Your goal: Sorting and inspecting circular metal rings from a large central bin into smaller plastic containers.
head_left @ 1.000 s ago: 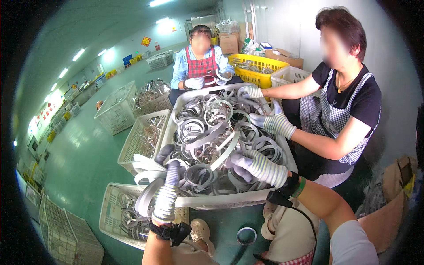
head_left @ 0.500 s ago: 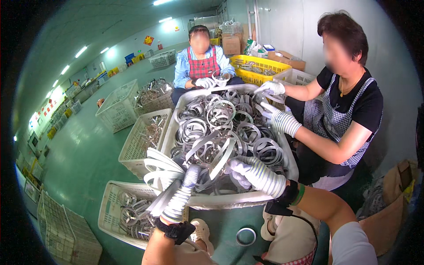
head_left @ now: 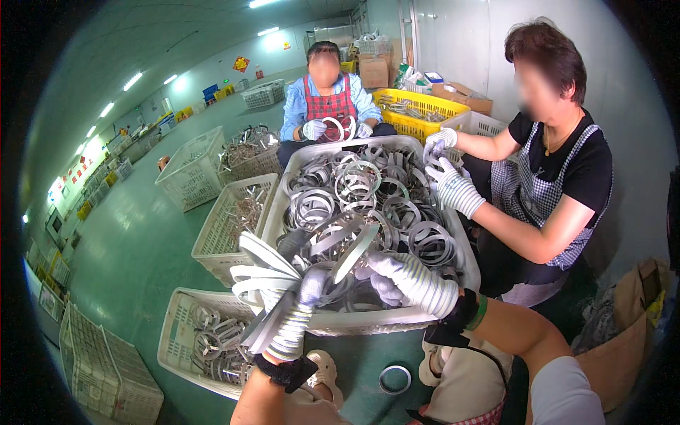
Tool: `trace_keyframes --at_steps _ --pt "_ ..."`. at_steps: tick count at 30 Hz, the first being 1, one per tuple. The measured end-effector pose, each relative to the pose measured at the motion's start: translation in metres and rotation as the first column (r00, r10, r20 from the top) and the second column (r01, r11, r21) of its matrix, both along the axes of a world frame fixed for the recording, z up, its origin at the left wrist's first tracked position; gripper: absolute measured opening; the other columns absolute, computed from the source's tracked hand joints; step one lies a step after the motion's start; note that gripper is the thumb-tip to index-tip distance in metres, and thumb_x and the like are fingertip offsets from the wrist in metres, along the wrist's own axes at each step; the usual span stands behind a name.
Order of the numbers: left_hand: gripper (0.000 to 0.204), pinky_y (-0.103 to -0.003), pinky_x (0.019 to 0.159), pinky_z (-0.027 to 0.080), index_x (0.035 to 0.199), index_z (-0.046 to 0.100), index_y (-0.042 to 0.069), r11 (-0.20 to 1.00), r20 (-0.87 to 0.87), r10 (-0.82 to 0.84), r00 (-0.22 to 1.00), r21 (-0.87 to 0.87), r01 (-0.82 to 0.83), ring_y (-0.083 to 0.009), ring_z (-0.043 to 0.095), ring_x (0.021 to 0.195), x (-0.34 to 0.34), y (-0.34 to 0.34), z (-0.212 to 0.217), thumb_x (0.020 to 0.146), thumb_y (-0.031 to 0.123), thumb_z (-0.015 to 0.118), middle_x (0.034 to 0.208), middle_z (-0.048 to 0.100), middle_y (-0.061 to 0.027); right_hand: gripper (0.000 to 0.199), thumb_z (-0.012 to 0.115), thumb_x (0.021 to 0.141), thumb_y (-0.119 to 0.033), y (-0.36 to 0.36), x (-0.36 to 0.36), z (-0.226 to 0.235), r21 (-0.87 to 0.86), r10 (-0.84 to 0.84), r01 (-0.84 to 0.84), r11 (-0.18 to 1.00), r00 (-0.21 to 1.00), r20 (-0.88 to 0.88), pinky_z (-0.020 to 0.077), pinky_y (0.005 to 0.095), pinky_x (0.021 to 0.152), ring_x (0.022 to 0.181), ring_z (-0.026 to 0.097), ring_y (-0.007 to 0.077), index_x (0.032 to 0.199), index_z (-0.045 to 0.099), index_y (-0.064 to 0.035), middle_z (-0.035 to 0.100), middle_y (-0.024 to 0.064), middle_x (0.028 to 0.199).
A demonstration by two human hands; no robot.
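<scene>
A fanned bunch of flat silvery metal rings (head_left: pixel 263 273) is gripped in my gloved left hand (head_left: pixel 301 304), over the near left corner of a big white tub (head_left: pixel 368 322). My gloved right hand (head_left: pixel 414 282), just right of it, pinches a single metal ring (head_left: pixel 356 251) that tilts upward above the heap. Many more loose metal rings (head_left: pixel 312 205) fill the tub, lying in a tangled pile. Both of my gloves are striped white and grey.
A white crate (head_left: pixel 177 340) with metal pieces stands left of my knees; another crate (head_left: pixel 202 244) lies beyond it. One ring (head_left: pixel 394 380) rests on the green floor between my shoes. Two gloved co-workers (head_left: pixel 333 106) sit around the tub, handling rings. A yellow crate (head_left: pixel 418 127) stands behind.
The ring at my right hand has turned narrower to the view and come closer to my left hand. The far co-worker's hands have spread apart with rings; the right co-worker's hands have drawn together.
</scene>
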State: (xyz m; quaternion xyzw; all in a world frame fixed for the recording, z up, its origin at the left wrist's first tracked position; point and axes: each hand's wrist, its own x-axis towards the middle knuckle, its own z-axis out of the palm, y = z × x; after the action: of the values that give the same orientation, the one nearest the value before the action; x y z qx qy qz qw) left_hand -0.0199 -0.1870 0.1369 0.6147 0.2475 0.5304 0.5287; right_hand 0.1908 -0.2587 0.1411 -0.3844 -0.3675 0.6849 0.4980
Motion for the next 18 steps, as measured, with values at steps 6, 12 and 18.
trace_keyframes --at_steps 6,12,18 --pt "0.083 -0.028 0.09 0.047 0.145 0.025 0.005 0.972 -0.114 -0.046 0.992 -0.233 0.018 -0.0179 0.055 0.104 0.002 -0.01 0.015 0.078 0.011 0.074 0.124 0.051 -0.0102 0.031 0.058 0.093 -0.038 -0.006 0.005 -0.002 0.003 0.057 -0.058 0.998 0.953 -0.298 0.0264 0.0171 0.043 0.048 0.035 0.0015 0.098 0.06 -0.0073 0.044 -0.0083 0.06" --pt "0.078 -0.03 0.092 0.045 0.142 0.032 0.005 0.976 -0.008 -0.127 0.992 -0.179 0.123 -0.0174 0.054 0.105 -0.004 -0.017 0.017 0.078 0.014 0.076 0.124 0.052 -0.0082 0.031 0.054 0.095 -0.037 -0.006 0.006 -0.007 0.034 0.194 -0.198 0.98 0.889 -0.415 0.0256 0.0173 0.043 0.046 0.03 0.0021 0.099 0.059 -0.0063 0.039 -0.0086 0.058" --pt "0.036 -0.029 0.081 0.049 0.111 0.061 0.005 0.995 -0.094 -0.017 0.995 -0.1 0.008 -0.0135 0.059 0.09 0.004 -0.02 0.014 0.081 0.018 0.075 0.099 0.066 -0.0051 0.033 0.052 0.096 -0.038 -0.007 0.007 -0.004 0.005 0.186 -0.208 0.978 0.863 -0.469 0.0253 0.0181 0.043 0.045 0.029 0.0026 0.101 0.059 -0.006 0.036 -0.009 0.056"
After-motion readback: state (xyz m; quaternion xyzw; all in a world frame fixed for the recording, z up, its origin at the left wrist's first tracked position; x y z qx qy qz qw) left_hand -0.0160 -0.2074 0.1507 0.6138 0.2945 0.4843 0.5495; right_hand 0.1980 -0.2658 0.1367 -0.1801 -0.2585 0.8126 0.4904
